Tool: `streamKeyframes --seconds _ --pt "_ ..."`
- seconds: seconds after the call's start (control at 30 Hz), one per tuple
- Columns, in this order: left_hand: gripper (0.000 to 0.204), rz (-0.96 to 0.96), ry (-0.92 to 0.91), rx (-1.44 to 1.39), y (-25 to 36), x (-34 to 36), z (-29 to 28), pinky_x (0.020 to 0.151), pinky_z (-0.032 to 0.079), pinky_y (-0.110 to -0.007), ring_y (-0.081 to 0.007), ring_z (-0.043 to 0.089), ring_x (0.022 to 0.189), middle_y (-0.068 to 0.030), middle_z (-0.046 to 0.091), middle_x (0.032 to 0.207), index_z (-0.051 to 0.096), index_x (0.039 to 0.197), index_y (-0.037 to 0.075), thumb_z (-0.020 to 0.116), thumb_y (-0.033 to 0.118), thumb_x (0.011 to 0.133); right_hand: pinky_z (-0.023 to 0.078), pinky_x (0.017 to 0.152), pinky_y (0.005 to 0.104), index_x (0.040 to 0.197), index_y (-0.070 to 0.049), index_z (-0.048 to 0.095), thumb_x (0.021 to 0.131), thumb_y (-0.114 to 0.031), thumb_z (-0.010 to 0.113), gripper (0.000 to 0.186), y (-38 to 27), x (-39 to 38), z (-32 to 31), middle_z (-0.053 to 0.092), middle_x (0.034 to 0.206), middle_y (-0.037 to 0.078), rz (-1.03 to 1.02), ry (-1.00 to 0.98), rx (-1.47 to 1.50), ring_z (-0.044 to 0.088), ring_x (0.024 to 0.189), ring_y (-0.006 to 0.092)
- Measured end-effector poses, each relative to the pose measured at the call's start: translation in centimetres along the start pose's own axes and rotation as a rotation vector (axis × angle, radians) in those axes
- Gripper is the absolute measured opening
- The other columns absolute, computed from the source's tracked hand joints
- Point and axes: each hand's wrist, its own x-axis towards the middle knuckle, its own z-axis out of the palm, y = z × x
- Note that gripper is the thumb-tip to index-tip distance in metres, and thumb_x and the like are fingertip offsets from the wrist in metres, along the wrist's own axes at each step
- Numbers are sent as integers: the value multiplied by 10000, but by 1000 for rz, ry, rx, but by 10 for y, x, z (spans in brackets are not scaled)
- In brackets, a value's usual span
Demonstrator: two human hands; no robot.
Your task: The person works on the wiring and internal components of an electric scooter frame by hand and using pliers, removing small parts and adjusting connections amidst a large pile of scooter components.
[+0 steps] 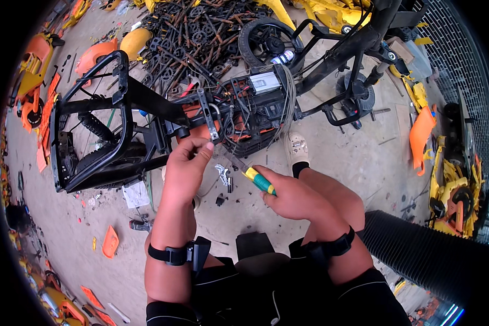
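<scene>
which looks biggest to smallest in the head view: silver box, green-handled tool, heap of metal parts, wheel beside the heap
1. heap of metal parts
2. wheel beside the heap
3. green-handled tool and silver box, unranked: the tool is longer but thinner, and nearer the camera

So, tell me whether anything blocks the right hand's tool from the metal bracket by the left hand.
Nothing visible lies between the green-and-yellow-handled tool in the right hand and the lower end of the metal bracket; the left hand sits just left of that gap.
</scene>
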Motion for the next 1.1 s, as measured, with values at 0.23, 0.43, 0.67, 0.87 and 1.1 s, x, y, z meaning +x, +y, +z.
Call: streamKeyframes --seconds 0.23,0.43,0.67,0.87,1.1 --pt "249 108 -66 456 -3 -5 9 761 461 -267 -109 553 829 -18 648 940 680 1102 3 742 152 913 519 805 454 1491 -86 409 901 -157 591 622 5 2 -8 658 1117 268 120 45 54 660 954 413" --pt "629 143 -189 9 5 0 5 836 415 -238 -104 495 1065 -22 567 1262 539 1369 67 582 -112 767 510 802 349 1421 -52 497 921 -144 615 522 27 8 -9 654 1080 109 11 72 521 656 933 216" --pt "585 59 -248 -452 6 1 8 874 479 -295 -177 564 1078 -112 593 1249 463 1374 30 460 -193 834 487 746 266 1452 -23 447 896 -93 568 573 7 2 -27 641 1129 121 -83 101 955 659 989 201" --pt "373 12 -358 -543 25 -18 21 904 541 -334 -253 684 1074 -203 668 1202 466 1357 24 527 -37 994 537 653 286 1466 9 360 910 -37 500 575 -1 1 -27 653 1209 170 -108 95 1041 692 1038 262" --pt "208 76 -360 -374 17 -18 21 860 534 -302 -181 687 966 -122 721 1069 630 1182 0 634 53 981 579 803 372 1526 -43 297 890 51 485 669 4 4 -7 552 1361 168 -169 30 1035 594 1224 270"
